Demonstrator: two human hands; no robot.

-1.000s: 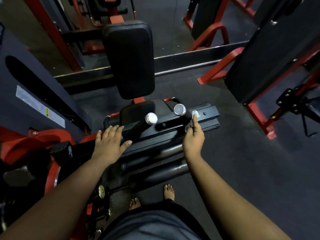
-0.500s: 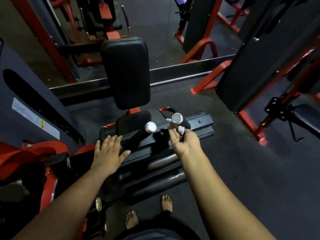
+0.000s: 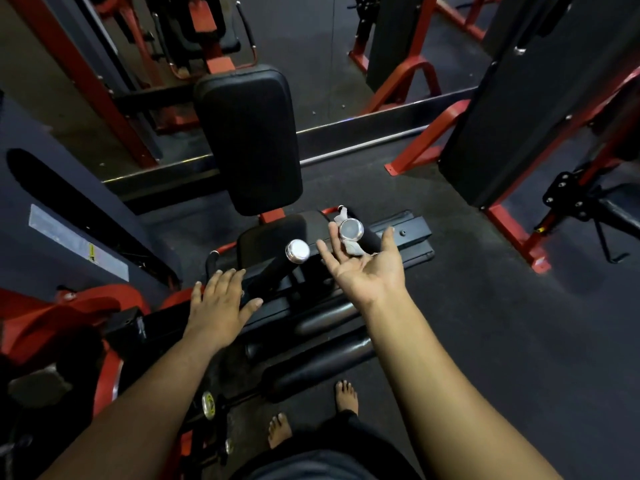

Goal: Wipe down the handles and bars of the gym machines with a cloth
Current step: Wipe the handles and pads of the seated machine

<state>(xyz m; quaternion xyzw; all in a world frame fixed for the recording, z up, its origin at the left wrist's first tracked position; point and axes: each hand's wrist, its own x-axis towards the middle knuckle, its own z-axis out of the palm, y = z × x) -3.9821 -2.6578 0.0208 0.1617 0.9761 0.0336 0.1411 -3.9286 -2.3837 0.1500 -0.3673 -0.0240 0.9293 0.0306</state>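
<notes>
A black handle with a chrome end cap [image 3: 350, 229] sticks up from the machine's black frame [image 3: 412, 233]. My right hand [image 3: 367, 268] is turned palm up beneath this handle, fingers and thumb spread. A small white cloth [image 3: 352, 250] lies on its fingers against the handle, and one cloth end pokes out above the cap. Two of its fingers are hidden behind the handle. A second chrome-capped handle [image 3: 297, 251] stands to the left. My left hand [image 3: 220, 303] rests flat, fingers straight, on the frame below that handle.
The machine's black back pad [image 3: 249, 140] and seat [image 3: 273, 237] lie ahead. Black foam rollers [image 3: 322, 368] sit near my bare feet [image 3: 346, 396]. Red machine frames [image 3: 415, 133] and a dark weight-stack housing [image 3: 519, 109] stand to the right, and a grey shroud [image 3: 69, 216] to the left.
My right hand left the frame's right side, came to the right handle and turned palm up under it with the cloth. The view tilted upward. My left hand stayed put.
</notes>
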